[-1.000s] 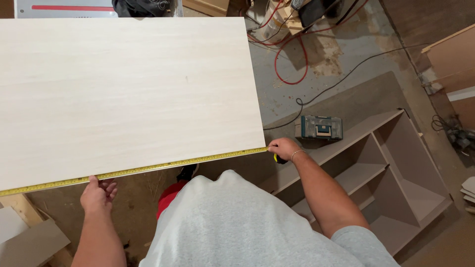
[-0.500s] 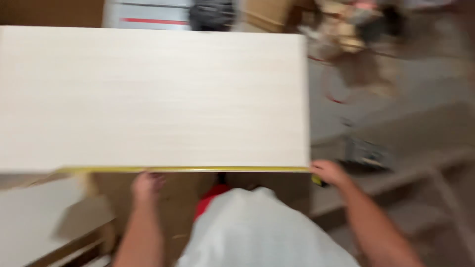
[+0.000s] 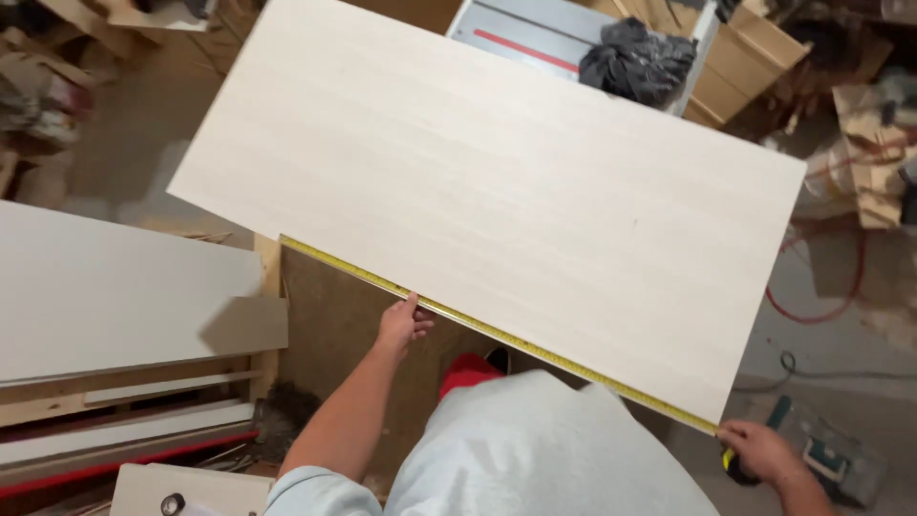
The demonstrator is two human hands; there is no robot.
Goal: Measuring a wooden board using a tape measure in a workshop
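Note:
A large pale wood-grain board (image 3: 497, 191) lies flat in front of me, tilted in view. A yellow measuring tape (image 3: 497, 330) is stretched along its near edge. My left hand (image 3: 404, 325) presses the tape against that edge about a third of the way along, thumb on top. My right hand (image 3: 759, 451) is at the board's near right corner, closed around the tape's yellow and black case. My grey shirt fills the bottom middle.
White panels (image 3: 115, 287) and wooden strips lie stacked at the left. A saw table (image 3: 554, 43) with a dark rag (image 3: 635, 59) sits beyond the board. A red cable (image 3: 821, 287) and a grey-green tool case (image 3: 831, 463) lie on the floor at right.
My head has turned left, so the board now runs diagonally and its left end shows. Both hands stay at the near edge with the tape still stretched along it.

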